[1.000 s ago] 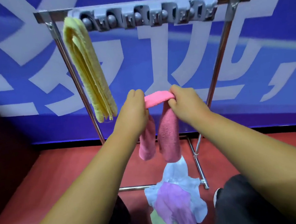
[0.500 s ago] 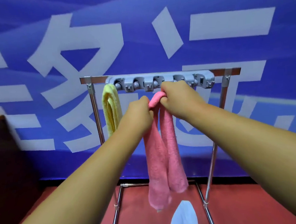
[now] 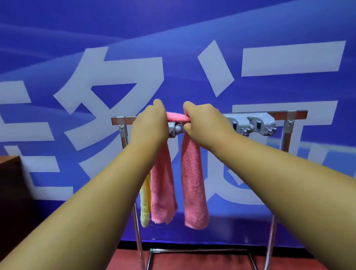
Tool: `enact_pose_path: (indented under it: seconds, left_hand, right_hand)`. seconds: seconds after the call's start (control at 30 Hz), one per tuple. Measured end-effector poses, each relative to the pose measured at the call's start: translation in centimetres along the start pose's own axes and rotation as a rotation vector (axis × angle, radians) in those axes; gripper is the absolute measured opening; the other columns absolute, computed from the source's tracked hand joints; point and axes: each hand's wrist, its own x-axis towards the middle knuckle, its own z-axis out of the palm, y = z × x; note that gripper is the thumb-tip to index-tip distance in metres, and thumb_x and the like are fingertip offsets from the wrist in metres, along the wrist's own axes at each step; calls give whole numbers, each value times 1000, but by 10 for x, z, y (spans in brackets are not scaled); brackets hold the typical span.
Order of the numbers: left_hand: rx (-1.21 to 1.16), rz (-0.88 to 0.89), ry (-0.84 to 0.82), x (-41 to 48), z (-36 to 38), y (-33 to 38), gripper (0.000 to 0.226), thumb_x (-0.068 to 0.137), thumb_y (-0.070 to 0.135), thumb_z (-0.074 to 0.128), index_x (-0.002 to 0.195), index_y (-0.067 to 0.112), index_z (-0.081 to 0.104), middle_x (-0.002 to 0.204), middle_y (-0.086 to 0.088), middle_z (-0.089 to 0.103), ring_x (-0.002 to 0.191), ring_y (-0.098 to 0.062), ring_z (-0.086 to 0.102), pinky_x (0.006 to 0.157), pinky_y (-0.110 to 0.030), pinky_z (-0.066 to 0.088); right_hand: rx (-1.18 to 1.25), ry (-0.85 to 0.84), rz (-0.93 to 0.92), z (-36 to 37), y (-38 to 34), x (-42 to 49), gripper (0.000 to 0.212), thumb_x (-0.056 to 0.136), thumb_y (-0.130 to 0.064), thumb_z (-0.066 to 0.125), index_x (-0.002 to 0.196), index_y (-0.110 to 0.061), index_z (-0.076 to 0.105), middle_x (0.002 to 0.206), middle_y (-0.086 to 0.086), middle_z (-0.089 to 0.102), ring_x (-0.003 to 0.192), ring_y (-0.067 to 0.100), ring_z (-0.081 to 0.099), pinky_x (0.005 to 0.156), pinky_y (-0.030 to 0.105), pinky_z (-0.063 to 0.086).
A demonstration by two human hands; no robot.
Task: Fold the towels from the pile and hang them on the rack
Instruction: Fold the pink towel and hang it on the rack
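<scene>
A folded pink towel (image 3: 193, 182) lies across the top of the metal rack (image 3: 285, 113), and its two ends hang down in front. My left hand (image 3: 149, 124) grips the towel's fold at the left, and my right hand (image 3: 203, 120) grips it at the right. Between the hands a short pink stretch sits over the grey clip strip (image 3: 254, 125). A folded yellow towel (image 3: 145, 204) hangs on the rack behind my left forearm, mostly hidden. The pile is out of view.
A blue wall banner with large white characters stands right behind the rack. A dark wooden cabinet (image 3: 6, 189) stands at the left. The rack's base bars (image 3: 197, 249) rest on the red floor.
Both hands have lifted the pink towel from waist height up to the rack's top bar. The view has tilted up, and the towel pile on the floor has dropped out of sight.
</scene>
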Motion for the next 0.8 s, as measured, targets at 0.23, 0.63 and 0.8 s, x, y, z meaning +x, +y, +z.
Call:
enact_pose_path:
  seconds: [0.23,0.63,0.8]
  left_hand:
    - [97,3,-39,9,22,-25,20,94,-4,55,99,10,41,73,-3,39,73,-33,52,55,-38,33]
    - [-154,-100,8,-28,72,-41,8,87,8,57,89,12,50,85,-4,50,63,-16,45,52,-27,27]
    - [-398,-266,-177,-59,88,-43,9,90,15,59,97,11,56,83,-3,60,72,-18,57,52,-30,33]
  right_hand:
    - [-25,-86,-33,33,-11,10,15,99,-15,56,99,-18,41,77,3,48,75,35,52,55,37,30]
    - [256,-131,197,80,-10,-15,21,93,-20,61,112,-15,58,99,7,64,88,35,61,70,40,53]
    - [395,-221,348,104,-3,-27,12,81,-35,62,86,-24,65,85,-1,68,83,28,67,73,42,60]
